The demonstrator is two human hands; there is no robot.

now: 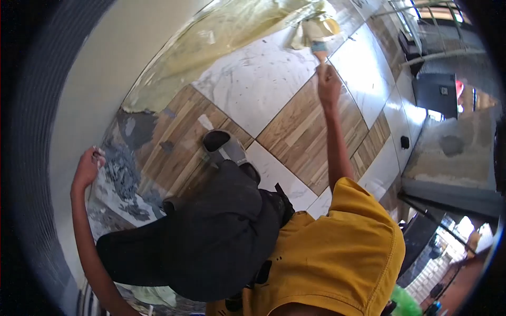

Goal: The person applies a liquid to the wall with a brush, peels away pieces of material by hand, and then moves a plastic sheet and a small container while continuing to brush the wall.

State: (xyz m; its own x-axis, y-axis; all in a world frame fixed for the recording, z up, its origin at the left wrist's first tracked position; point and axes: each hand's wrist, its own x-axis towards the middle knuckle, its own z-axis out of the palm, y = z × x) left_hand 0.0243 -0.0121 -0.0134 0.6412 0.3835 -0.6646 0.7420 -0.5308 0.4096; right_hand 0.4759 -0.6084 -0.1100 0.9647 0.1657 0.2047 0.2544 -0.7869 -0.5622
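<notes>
My right hand (329, 87) is closed round the wooden handle of a paintbrush (319, 48), stretched out toward the top of the view. The brush's bristle end is beside a whitish container with a yellow inside (322, 27), which stands by a crumpled yellowish sheet (211, 47). At the left, my left hand (89, 166) hangs near the pale wall, with its fingers curled and pale smears on the fingertips. Whether anything is between them is too small to tell. Grey scraps (124, 171) lie on the floor beside this hand.
White marble-look tiles (253, 79) and wood-pattern tiles (311, 131) cover the floor. The pale wall (100, 68) runs along the left. My shoe (224, 146) rests near the centre. A grey box-like object (435, 95) and metal rails are at the right.
</notes>
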